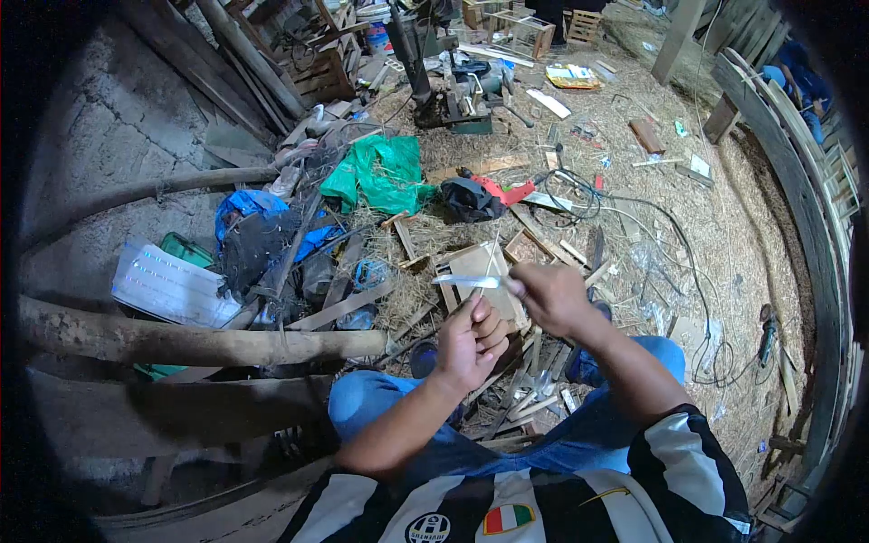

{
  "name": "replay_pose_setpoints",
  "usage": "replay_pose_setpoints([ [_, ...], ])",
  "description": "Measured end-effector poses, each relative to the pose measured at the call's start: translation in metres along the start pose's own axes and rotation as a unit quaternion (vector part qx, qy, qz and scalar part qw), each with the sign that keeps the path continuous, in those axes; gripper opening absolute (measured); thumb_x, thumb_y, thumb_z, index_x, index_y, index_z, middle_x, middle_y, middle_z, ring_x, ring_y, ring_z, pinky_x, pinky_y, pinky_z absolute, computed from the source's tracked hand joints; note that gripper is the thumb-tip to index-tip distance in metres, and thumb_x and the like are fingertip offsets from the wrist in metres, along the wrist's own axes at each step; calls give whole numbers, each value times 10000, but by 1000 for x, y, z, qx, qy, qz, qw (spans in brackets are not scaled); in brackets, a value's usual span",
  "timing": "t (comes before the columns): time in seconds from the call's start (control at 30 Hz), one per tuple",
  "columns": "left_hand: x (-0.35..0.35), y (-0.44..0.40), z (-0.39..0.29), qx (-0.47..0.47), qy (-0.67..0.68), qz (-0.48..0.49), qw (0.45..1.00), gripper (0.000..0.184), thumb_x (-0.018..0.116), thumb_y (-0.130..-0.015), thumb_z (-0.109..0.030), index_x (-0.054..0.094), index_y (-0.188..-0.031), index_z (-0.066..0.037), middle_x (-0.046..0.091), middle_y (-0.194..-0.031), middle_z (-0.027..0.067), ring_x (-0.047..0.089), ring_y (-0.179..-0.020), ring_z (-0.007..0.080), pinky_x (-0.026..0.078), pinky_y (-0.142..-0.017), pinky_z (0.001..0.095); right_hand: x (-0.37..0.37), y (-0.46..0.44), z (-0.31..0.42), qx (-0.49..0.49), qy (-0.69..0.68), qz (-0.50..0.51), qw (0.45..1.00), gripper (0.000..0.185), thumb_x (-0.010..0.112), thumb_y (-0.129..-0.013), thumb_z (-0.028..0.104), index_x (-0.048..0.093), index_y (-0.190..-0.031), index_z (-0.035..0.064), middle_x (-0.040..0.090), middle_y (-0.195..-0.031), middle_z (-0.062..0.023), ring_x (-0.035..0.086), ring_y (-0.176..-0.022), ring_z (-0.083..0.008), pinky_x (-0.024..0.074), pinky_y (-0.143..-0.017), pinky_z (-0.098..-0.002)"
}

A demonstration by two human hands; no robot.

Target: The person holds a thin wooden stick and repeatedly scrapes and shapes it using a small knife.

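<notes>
Corners: basically black, the round lens edge swallowed them
Floor [724, 299]: fairly bright around the middle, light seemingly from above
Knife blade [463, 281]: caught a strong white glare, nearly blown out
White panel [172, 282]: pretty shiny too, bright streaks on it
Lower-left plank [262, 421]: sat in murky shadow
Right-side beam [786, 172]: bowed hard, classic fisheye
Left hand [471, 344] and right hand [554, 299]: well lit, reasonably sharp
Far clutter at the top: dimmer, kinda soft

a rough workshop: debris-strewn floor [747, 244], wood offcuts [646, 136], corded tool [768, 337]
</notes>
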State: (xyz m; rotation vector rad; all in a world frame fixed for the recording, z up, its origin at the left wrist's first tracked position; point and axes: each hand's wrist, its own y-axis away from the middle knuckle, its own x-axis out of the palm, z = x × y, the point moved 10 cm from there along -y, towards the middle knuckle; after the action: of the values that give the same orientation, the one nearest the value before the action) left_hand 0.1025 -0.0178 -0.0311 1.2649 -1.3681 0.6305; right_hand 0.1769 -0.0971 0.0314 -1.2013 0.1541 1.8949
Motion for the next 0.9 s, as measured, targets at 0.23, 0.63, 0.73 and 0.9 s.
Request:
replay_pose_setpoints([
  [0.23,-8,-3,-1,3,-59,-30,998,360,390,-1067,-342,424,-754,-167,226,-561,-54,242,-453,78,239,-370,236,-1,-3,-8,8,25,15,1000,188,560,-960,292,596,-940,109,606,-726,-111,624,-667,-349,447,-537,-457],
  [0.63,-4,2,-15,93,-173,-58,979,353,401,-1069,-355,444,-798,-133,249,-549,-51,232,-428,70,238,-361,235,-16,-1,-28,65,15,-39,997,222,547,-968,336,585,-945,118,636,-745,-129,632,-677,-375,463,-557,-490],
  [0.73,-7,2,-14,107,-225,-85,965,347,395,-1071,-360,451,-816,-131,246,-547,-53,233,-426,66,237,-360,234,-1,0,11,-30,-12,2,999,210,573,-946,317,570,-946,107,612,-719,-121,625,-651,-359,460,-528,-471],
  [0.9,-11,-1,-13,94,-229,-80,966,346,405,-1068,-365,443,-814,-133,253,-542,-55,212,-408,60,228,-359,233,-1,0,7,-30,17,12,999,195,554,-963,323,561,-923,132,609,-702,-100,622,-610,-338,449,-483,-461],
])
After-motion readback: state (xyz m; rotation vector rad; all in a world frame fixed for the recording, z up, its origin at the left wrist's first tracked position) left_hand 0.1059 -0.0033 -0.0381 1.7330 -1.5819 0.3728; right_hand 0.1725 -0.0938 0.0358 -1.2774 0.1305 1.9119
